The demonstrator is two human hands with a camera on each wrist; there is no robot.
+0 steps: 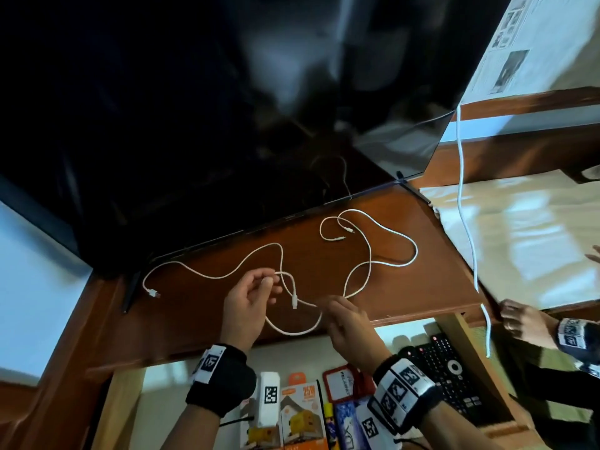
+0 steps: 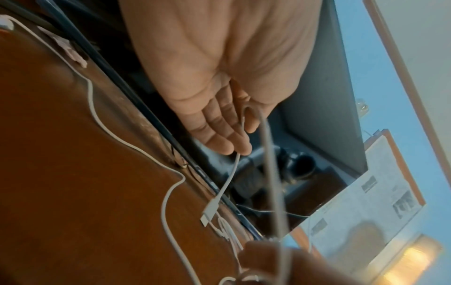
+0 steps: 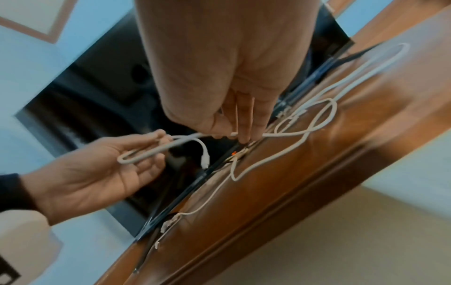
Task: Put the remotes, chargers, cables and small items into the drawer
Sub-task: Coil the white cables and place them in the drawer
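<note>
White cables (image 1: 389, 264) lie in loose loops on the brown wooden stand (image 1: 201, 310), in front of the TV. My left hand (image 1: 256, 287) pinches a folded loop of one white cable (image 3: 151, 153) between thumb and fingers, and its plug (image 1: 294, 302) dangles below. My right hand (image 1: 344, 319) pinches the same cable (image 1: 292, 332) a short way along, just above the stand's front edge. In the left wrist view the cable (image 2: 229, 177) runs down from the left hand's fingers (image 2: 227, 135). Below my wrists the drawer (image 1: 464, 332) stands open.
The drawer holds black remotes (image 1: 444, 362), orange charger boxes (image 1: 298, 414), a white box (image 1: 271, 391) and a red-framed card (image 1: 341, 384). A big dark TV (image 1: 194, 125) fills the back. Another white cable (image 1: 467, 228) hangs at the right, by a glossy panel showing a hand (image 1: 519, 323).
</note>
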